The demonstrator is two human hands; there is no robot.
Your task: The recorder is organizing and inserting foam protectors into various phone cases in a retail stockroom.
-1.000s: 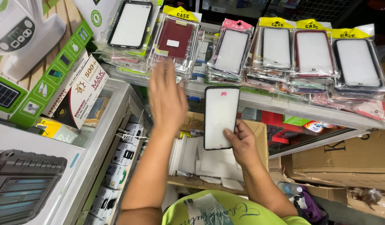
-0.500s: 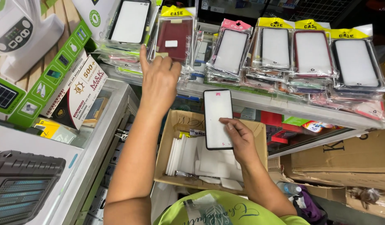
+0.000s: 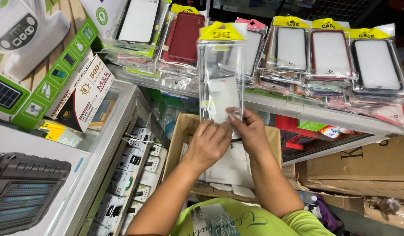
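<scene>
- A clear plastic sleeve (image 3: 221, 74) with a yellow header card stands upright at the centre of the frame, held up in front of the shelf; something white shows through its lower part.
- The right hand (image 3: 250, 131) has its grip clamped on the sleeve's lower right edge — thumb on the front face.
- The left hand (image 3: 209, 144) is just beside it, fingers curled together at the sleeve's bottom edge; whether they actually pinch the plastic I cannot tell.
- Under both hands, lower centre, an open cardboard box (image 3: 178, 140) holds white inserts.
- Behind the sleeve, a shelf (image 3: 307, 112) across the upper frame carries rows of bagged phone cases (image 3: 328, 54) — one dark red case (image 3: 184, 37) sits just left of the sleeve.
- At the left edge, a glass display tabletop (image 3: 117, 126) bears printed boxes (image 3: 75, 87).
</scene>
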